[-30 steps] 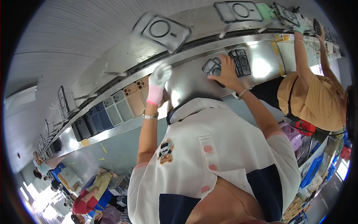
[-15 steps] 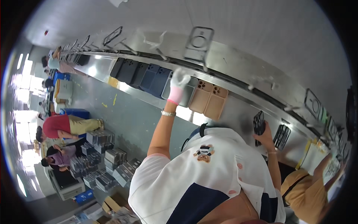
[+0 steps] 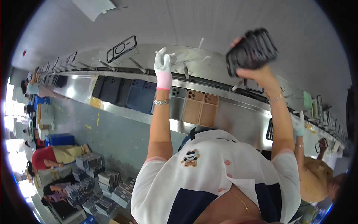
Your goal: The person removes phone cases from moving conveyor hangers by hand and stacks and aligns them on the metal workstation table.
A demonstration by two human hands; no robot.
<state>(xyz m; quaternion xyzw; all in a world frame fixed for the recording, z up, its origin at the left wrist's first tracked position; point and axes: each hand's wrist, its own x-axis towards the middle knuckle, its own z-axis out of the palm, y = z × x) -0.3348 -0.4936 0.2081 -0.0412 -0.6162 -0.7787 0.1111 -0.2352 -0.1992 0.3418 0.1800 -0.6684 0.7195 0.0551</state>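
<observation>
My left hand (image 3: 163, 69), in a white glove with a pink cuff, is raised at the far edge of the bench, its fingers apart beside a thin pale holder (image 3: 192, 59) on the rail. Whether the fingertips touch that holder is unclear. My bare right hand (image 3: 257, 72) grips a stack of black phone cases (image 3: 253, 50), fanned and blurred by motion, above the rail. Below my hands lies a row of phone cases: dark ones (image 3: 110, 89), blue ones (image 3: 140, 93), a grey-green one (image 3: 178, 102) and tan ones (image 3: 201, 108).
Along the bench runs a rail (image 3: 145, 72) with upright holders, some carrying clear black-framed cases (image 3: 122, 49). More black cases (image 3: 269, 128) lie near my right forearm. A co-worker in tan (image 3: 313, 175) stands at right, one gloved hand (image 3: 299, 123) by the rail. Stacked boxes (image 3: 89, 164) sit at left.
My right hand has swung up and away from me, carrying the black phone cases from beside my body to above the rail. My left hand has moved away from the cases toward the rail.
</observation>
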